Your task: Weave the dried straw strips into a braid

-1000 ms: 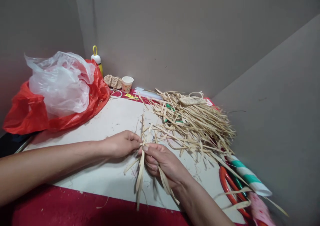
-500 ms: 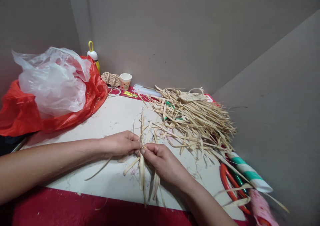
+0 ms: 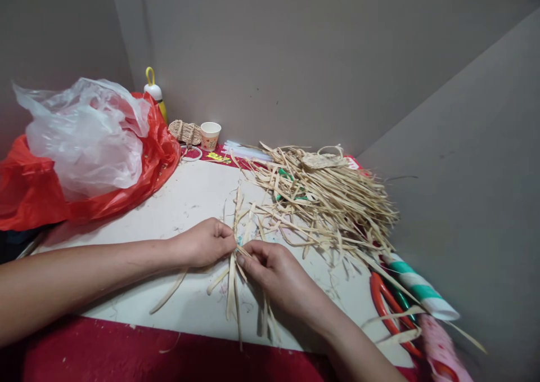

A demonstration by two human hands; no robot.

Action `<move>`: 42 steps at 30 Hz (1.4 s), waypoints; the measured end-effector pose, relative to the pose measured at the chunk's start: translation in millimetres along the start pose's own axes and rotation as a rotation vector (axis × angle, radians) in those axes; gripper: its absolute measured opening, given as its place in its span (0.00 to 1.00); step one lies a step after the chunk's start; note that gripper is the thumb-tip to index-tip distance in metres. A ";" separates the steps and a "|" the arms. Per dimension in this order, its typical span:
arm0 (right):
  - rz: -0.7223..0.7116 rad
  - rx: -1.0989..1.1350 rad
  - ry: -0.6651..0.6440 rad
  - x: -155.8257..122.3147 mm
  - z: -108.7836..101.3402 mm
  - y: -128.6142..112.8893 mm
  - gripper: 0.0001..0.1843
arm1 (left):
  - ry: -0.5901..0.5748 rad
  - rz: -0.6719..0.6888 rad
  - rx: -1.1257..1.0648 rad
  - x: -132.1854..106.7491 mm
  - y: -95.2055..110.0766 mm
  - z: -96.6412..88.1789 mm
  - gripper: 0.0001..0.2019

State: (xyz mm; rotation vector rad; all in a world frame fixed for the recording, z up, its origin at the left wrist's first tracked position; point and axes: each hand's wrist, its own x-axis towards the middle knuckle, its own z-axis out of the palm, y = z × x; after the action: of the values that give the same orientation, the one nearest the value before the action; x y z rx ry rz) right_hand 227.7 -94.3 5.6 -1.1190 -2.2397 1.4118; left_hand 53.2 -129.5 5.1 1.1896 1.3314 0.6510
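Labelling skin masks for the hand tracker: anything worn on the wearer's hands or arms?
Nothing worn. Left hand and right hand bare: no gloves, rings or bands visible. Left forearm and right forearm uncovered to the frame edge; no sleeves, watch or markings.

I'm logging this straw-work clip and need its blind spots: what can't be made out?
Head view only.
How the straw strips cross at the pinch: covered by left hand and right hand.
Bottle body: behind the red plastic bag.
Orange rings: blurred, cut by the bottom edge.
Paper cup print: too small.
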 end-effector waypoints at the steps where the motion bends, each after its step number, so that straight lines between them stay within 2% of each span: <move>1: 0.027 0.008 0.009 0.4 -1.5 -0.7 0.17 | 0.005 0.004 0.008 -0.7 0.6 0.0 0.11; 5: 0.129 0.161 -0.049 0.5 -2.6 -9.0 0.18 | 0.009 0.044 0.034 -1.8 2.9 0.5 0.12; 9: 0.167 0.240 -0.065 -4.5 12.2 -16.7 0.18 | 0.003 0.075 0.019 -1.0 2.7 1.3 0.11; 13: 0.062 -0.073 0.060 -9.9 29.4 -12.5 0.20 | 0.013 0.062 -0.061 -2.8 3.6 2.1 0.11; 17: -0.038 -0.457 0.133 -13.8 36.4 -7.0 0.16 | 0.018 -0.014 -0.097 -7.7 7.2 3.7 0.13; 20: -0.121 -0.633 0.094 -19.4 39.6 -10.8 0.14 | 0.008 -0.041 -0.142 -9.7 8.6 5.1 0.10; 23: -0.125 -0.658 -0.039 -28.6 36.5 -24.2 0.14 | 0.010 -0.077 -0.213 -11.1 10.2 4.8 0.09; 26: -0.036 -0.489 -0.202 -38.2 18.3 -40.6 0.15 | -0.017 -0.072 -0.305 -13.8 13.1 0.4 0.10; 28: -0.017 -0.297 -0.232 -40.9 0.0 -47.1 0.17 | -0.051 -0.054 -0.355 -15.8 14.3 -4.3 0.11; 29: -0.027 -0.202 -0.169 -40.2 -8.8 -48.0 0.19 | -0.069 -0.050 -0.371 -16.6 14.4 -6.8 0.12; 31: -0.014 -0.047 0.086 -34.6 -21.5 -44.7 0.21 | -0.109 -0.048 -0.391 -17.6 13.7 -11.1 0.12; 32: 0.009 0.029 0.192 -29.9 -24.3 -41.1 0.21 | -0.128 -0.044 -0.399 -17.7 13.0 -12.6 0.13; 33: 0.040 0.110 0.244 -24.3 -24.4 -36.6 0.20 | -0.146 -0.037 -0.403 -17.6 12.2 -13.6 0.13; 34: 0.072 0.197 0.232 -18.5 -22.1 -31.8 0.19 | -0.161 -0.030 -0.405 -17.3 11.5 -14.0 0.14; 39: 0.109 0.529 -0.175 3.9 3.0 -13.0 0.20 | -0.175 0.018 -0.379 -14.5 7.5 -10.3 0.16; 42: 0.118 0.569 -0.248 8.9 9.5 -7.3 0.22 | -0.168 0.058 -0.326 -12.7 3.2 -8.8 0.14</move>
State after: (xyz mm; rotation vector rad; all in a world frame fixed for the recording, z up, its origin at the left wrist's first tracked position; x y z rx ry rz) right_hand 212.9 -95.7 5.6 -0.9240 -1.7370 2.1531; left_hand 43.2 -137.5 14.3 0.9960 1.0088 0.7610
